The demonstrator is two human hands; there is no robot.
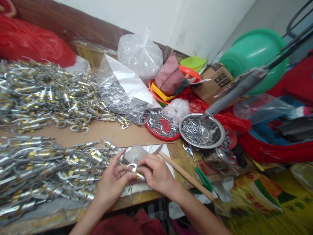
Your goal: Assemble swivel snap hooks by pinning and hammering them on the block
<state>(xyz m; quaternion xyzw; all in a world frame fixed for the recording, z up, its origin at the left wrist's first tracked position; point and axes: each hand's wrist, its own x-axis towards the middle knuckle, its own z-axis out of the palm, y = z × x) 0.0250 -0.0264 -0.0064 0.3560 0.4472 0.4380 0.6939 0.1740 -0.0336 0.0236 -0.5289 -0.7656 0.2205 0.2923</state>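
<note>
Low in the middle of the view, a small metal hook piece [133, 168] with a curved silver hook and brass-coloured parts is pinched between both hands. My left hand [118, 174] grips its hook side with thumb and fingers. At its other end, the fingers of my right hand [154, 173] close round the silver body and hide part of it. Just behind the hands sits a grey block [135, 154]. Beside my right hand lies a tool with a long wooden handle [187, 176]. Similar hook pieces [83, 173] lie in rows left of my left hand.
Further back on the left is a large heap of hook pieces [49, 94]. A clear bag of metal parts [117, 94], a red tray [162, 129] and a steel bowl of metal pins [201, 130] stand behind my hands. A green basin [256, 58] is at the back right.
</note>
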